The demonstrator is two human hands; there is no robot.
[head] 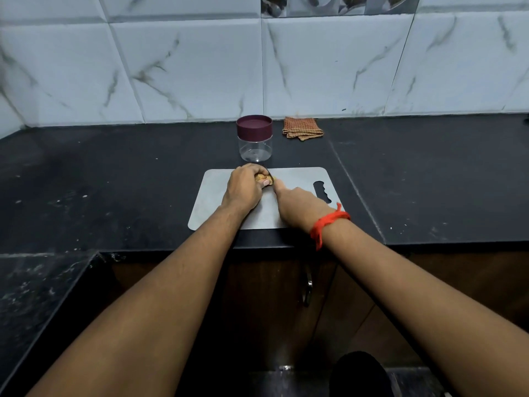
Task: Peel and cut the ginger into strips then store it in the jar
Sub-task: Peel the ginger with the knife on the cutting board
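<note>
A black stone desk [114, 173] runs under a marble-tiled wall, with a grey cutting board [303, 179] near its front edge. At the board's far edge the left hand [243, 186] curls its fingers around the ginger [261, 177]. The right hand [297, 204] seems closed on a dark tool [270, 179], index finger laid along it. The left thumb sits just beside the tool, so a slip could nick it. Behind the board, the jar [254, 144] has its maroon lid [254, 126] on, which would block storing. A folded checked cloth [302, 128] lies near the wall.

left hand [243, 188] grips ginger [260, 177] | right hand [298, 205] beside it | over board [300, 179]
</note>
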